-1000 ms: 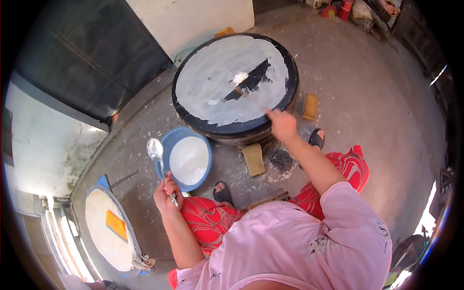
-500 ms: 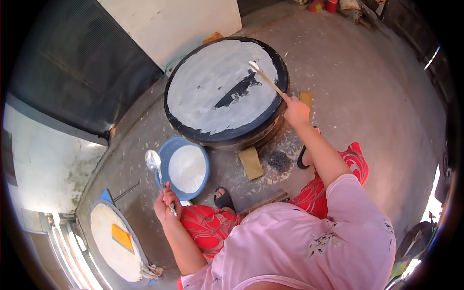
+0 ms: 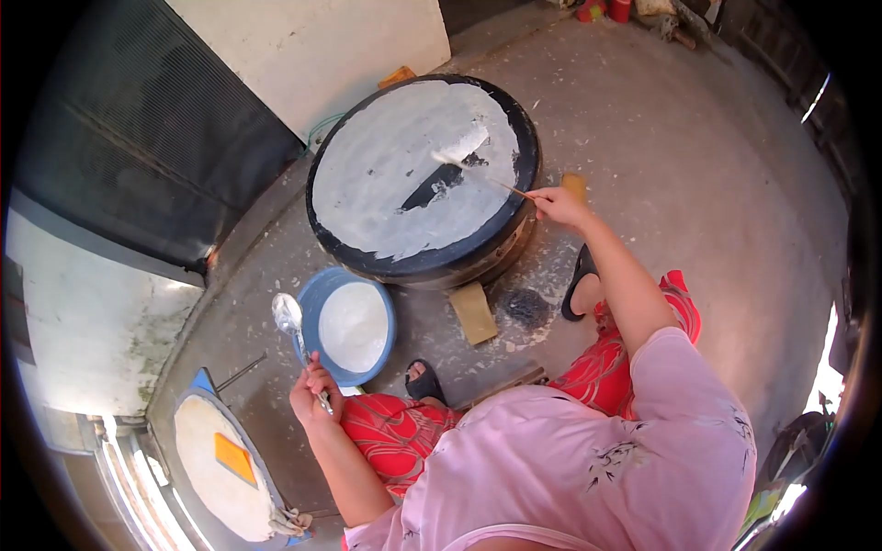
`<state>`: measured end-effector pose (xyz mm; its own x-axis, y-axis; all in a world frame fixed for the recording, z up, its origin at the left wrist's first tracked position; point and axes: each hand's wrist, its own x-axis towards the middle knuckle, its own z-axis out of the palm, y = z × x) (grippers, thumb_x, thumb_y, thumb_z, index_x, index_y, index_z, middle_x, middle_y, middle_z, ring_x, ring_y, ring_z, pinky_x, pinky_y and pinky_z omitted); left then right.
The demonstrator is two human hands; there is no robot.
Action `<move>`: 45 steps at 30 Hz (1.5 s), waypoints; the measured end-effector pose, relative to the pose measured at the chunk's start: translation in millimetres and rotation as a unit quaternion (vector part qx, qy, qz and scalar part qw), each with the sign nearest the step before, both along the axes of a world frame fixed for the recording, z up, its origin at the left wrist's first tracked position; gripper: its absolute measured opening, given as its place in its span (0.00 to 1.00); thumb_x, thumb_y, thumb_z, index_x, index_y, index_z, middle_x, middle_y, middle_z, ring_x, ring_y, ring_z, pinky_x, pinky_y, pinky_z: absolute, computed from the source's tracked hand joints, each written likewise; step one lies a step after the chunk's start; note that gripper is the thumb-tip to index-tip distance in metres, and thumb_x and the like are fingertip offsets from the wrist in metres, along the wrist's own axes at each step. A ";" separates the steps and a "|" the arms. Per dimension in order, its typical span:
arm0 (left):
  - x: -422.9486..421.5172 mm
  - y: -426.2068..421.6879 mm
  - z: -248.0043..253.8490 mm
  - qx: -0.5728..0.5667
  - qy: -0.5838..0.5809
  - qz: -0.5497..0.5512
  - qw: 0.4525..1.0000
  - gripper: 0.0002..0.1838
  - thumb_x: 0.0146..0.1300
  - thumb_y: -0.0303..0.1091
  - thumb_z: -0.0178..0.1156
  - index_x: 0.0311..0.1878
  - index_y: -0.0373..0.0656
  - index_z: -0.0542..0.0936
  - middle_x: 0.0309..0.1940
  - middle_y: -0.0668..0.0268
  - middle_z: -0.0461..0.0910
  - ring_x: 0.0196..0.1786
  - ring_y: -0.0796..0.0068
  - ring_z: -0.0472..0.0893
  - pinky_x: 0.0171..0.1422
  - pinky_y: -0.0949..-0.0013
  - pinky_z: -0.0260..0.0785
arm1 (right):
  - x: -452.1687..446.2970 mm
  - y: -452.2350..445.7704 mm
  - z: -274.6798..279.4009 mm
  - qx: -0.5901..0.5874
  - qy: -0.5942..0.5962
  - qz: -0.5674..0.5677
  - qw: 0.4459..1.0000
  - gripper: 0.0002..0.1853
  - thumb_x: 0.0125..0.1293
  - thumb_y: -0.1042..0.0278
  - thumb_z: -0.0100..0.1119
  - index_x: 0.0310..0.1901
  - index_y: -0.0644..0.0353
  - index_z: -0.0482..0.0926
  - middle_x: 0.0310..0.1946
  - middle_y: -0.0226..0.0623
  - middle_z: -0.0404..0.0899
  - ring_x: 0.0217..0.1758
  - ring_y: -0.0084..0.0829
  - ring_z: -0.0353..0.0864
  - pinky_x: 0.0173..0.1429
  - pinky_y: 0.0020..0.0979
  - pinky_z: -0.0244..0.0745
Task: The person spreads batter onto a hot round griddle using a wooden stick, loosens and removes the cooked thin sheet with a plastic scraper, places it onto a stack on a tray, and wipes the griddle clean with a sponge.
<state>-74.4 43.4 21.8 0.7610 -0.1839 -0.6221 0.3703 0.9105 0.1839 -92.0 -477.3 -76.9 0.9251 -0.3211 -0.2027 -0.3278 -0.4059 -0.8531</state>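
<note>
My left hand [image 3: 315, 389] is closed around the handle of a large metal spoon [image 3: 288, 314], its bowl raised beside a blue basin [image 3: 390, 312] of white batter [image 3: 355, 326]. My right hand [image 3: 557, 206] grips a thin wooden stick [image 3: 514, 191] that reaches over a big round black griddle [image 3: 530, 151]. White batter covers most of the griddle as a thin layer [image 3: 377, 193], with a dark uncovered strip near the middle. The stick's far end is blurred by motion and lies by a thicker white smear above that strip.
A tan rectangular piece [image 3: 474, 313] lies on the floor before the griddle, near a dark round patch. At lower left, a pale round board [image 3: 207, 464] bears an orange block [image 3: 236, 457]. A white wall [image 3: 312, 55] stands behind; my sandalled feet flank the floor patch.
My right hand has swept the stick's far end left and down across the griddle, leaving a white smear over the upper part of the dark strip. My left hand stays nearly still.
</note>
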 end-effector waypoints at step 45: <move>-5.6 -5.3 5.4 0.002 -0.009 -0.012 1.000 0.16 0.67 0.32 0.37 0.48 0.28 0.66 0.26 0.65 0.68 0.19 0.82 0.65 0.16 0.82 0.58 | -58.8 142.1 9.1 -0.386 -0.140 -0.008 0.912 0.24 0.48 0.75 0.52 0.51 0.49 0.74 0.30 0.36 0.73 0.33 0.40 0.76 0.37 0.37 0.73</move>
